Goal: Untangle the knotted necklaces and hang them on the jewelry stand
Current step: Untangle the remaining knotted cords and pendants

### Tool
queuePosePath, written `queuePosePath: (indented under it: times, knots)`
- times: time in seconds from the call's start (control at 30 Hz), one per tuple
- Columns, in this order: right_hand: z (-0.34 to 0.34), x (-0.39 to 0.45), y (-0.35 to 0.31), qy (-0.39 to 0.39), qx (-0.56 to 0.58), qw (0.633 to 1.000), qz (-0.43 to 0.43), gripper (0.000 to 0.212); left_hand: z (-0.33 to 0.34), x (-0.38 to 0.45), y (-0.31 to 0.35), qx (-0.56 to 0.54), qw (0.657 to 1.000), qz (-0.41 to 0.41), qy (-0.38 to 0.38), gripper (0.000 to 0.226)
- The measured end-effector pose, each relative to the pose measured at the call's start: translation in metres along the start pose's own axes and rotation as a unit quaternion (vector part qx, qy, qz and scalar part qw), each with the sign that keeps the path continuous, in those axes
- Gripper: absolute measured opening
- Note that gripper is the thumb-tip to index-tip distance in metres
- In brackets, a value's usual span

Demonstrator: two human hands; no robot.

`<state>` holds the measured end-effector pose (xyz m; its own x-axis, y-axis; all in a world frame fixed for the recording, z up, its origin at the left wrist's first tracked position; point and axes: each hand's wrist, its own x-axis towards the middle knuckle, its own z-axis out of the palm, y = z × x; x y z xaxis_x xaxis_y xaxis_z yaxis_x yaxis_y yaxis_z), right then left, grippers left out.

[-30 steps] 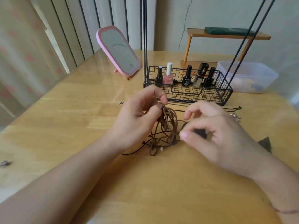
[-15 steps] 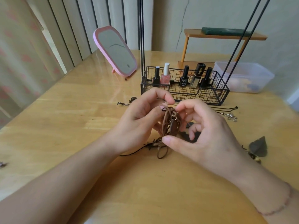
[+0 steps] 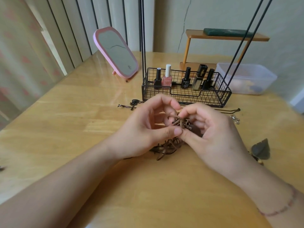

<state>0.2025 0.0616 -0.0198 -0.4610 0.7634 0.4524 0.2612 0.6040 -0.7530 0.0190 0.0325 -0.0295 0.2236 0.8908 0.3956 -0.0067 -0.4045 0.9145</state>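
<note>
now | knotted cords [image 3: 178, 122] between both hands, seemingly pinched | above table [image 3: 65, 129]

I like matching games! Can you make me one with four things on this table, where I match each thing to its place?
Things:
1. pink-framed standing mirror
2. pink nail polish bottle with white cap
3. tangled brown cord necklaces
4. clear plastic lidded box

Places:
A. pinched between both hands
B. far right, beside the black wire basket
C. far left, near the curtain
D. standing inside the basket

Pairs: 1-C, 2-D, 3-A, 4-B
</note>
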Motion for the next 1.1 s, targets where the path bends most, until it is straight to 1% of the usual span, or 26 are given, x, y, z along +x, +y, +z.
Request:
queuePosePath:
  times: [0.07, 0.13, 0.2, 0.27, 0.3, 0.37, 0.4, 0.5, 0.57, 0.63, 0.67, 0.73, 0.77, 0.83, 0.87, 0.9, 0.93, 1.0, 1.03, 1.1]
  knots:
    - [-0.004, 0.0, -0.001, -0.001, -0.009, 1.0, 0.006, 0.02, -0.002, 0.001, 0.001, -0.002, 1.0, 0.004, 0.013, 0.034]
    - [-0.009, 0.003, -0.002, -0.007, -0.003, 1.0, 0.027, 0.014, -0.005, 0.001, 0.003, 0.027, 0.999, 0.01, 0.042, 0.032]
    - [-0.012, 0.005, -0.003, -0.008, -0.029, 0.999, 0.043, 0.013, -0.007, 0.0, 0.005, 0.082, 0.994, 0.01, 0.07, 0.029]
    - [-0.013, 0.007, -0.004, -0.012, -0.042, 0.997, 0.064, 0.008, -0.01, -0.001, 0.004, 0.171, 0.982, 0.01, 0.075, 0.024]
    - [-0.013, 0.007, -0.005, -0.018, -0.043, 0.996, 0.072, 0.008, -0.011, -0.001, 0.003, 0.211, 0.975, 0.005, 0.076, 0.023]
    - [-0.013, 0.006, -0.006, -0.022, -0.047, 0.995, 0.081, 0.015, -0.012, -0.001, 0.002, 0.223, 0.971, -0.008, 0.082, 0.021]
    - [-0.014, 0.007, -0.006, -0.021, -0.055, 0.995, 0.083, 0.016, -0.012, 0.0, 0.002, 0.202, 0.975, -0.013, 0.088, 0.021]
    - [-0.019, 0.007, -0.005, -0.021, -0.075, 0.994, 0.083, 0.011, -0.013, 0.001, 0.004, 0.097, 0.987, -0.037, 0.122, 0.02]
    - [-0.021, 0.007, -0.005, -0.019, -0.077, 0.993, 0.084, 0.012, -0.016, 0.002, 0.003, 0.088, 0.985, -0.047, 0.141, 0.019]
    - [-0.022, 0.007, -0.007, -0.004, -0.069, 0.994, 0.079, 0.014, -0.017, 0.002, 0.003, 0.09, 0.986, -0.052, 0.127, 0.018]
    - [-0.022, 0.006, -0.008, 0.01, -0.067, 0.995, 0.069, 0.014, -0.017, 0.002, 0.003, 0.069, 0.989, -0.058, 0.116, 0.018]
    - [-0.023, 0.007, -0.007, 0.04, -0.069, 0.995, 0.055, 0.014, -0.017, 0.002, 0.004, -0.029, 0.99, -0.092, 0.102, 0.021]
    - [-0.024, 0.008, -0.006, 0.054, -0.067, 0.995, 0.055, 0.013, -0.017, 0.003, 0.005, -0.1, 0.983, -0.116, 0.099, 0.023]
    - [-0.027, 0.01, -0.003, 0.075, -0.039, 0.995, 0.062, 0.014, -0.019, 0.003, 0.008, -0.237, 0.952, -0.163, 0.107, 0.032]
    - [-0.028, 0.01, -0.003, 0.082, -0.022, 0.995, 0.061, 0.016, -0.022, 0.004, 0.009, -0.283, 0.936, -0.176, 0.114, 0.035]
    - [-0.029, 0.01, -0.003, 0.093, -0.01, 0.994, 0.057, 0.018, -0.023, 0.004, 0.009, -0.305, 0.927, -0.181, 0.121, 0.036]
    - [-0.031, 0.01, -0.004, 0.106, 0.0, 0.993, 0.048, 0.018, -0.025, 0.004, 0.01, -0.311, 0.925, -0.183, 0.123, 0.036]
    - [-0.034, 0.009, -0.007, 0.122, 0.034, 0.992, 0.022, 0.019, -0.027, 0.004, 0.009, -0.3, 0.932, -0.177, 0.103, 0.036]
    - [-0.034, 0.009, -0.009, 0.12, 0.068, 0.99, 0.019, 0.02, -0.026, 0.004, 0.01, -0.287, 0.939, -0.169, 0.084, 0.035]
    - [-0.032, 0.008, -0.014, 0.101, 0.181, 0.977, 0.053, 0.018, -0.025, 0.002, 0.009, -0.236, 0.96, -0.141, 0.054, 0.032]
